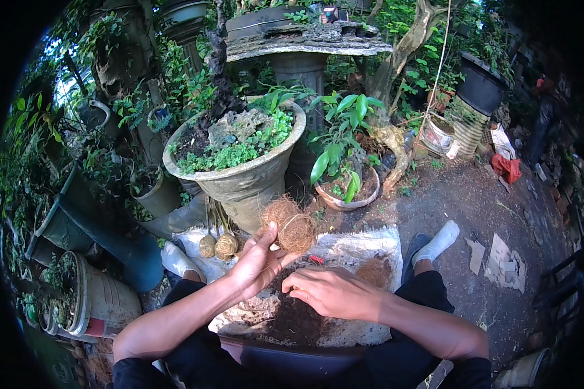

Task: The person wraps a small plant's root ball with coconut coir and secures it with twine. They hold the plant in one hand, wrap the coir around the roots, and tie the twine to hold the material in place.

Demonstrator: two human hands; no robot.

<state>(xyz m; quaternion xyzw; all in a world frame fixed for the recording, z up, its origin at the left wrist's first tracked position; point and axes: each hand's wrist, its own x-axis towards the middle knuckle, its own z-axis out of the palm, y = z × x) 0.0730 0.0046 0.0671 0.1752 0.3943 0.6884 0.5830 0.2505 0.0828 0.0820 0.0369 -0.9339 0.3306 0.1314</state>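
My left hand (261, 262) is raised over the sack and grips a two-lobed bundle of brown coconut fibre (297, 233), thumb on its near side. Thin strands stick out all round it. Lower and to the right, my right hand (334, 292) is apart from the bundle, its fingers curled together; whatever they hold, if anything, is hidden. Just beyond it a small red object (316, 259) shows in part. Loose fibre (373, 271) and dark soil (295, 319) lie on the white sack (363, 241) between my feet.
Several round fibre-wrapped balls with stems (226, 246) lie left of the sack. A large stone-like planter (250, 191) stands ahead, with a smaller potted plant (348, 202) to its right. Buckets (107, 301) crowd the left. Torn cardboard (505, 262) lies on the right.
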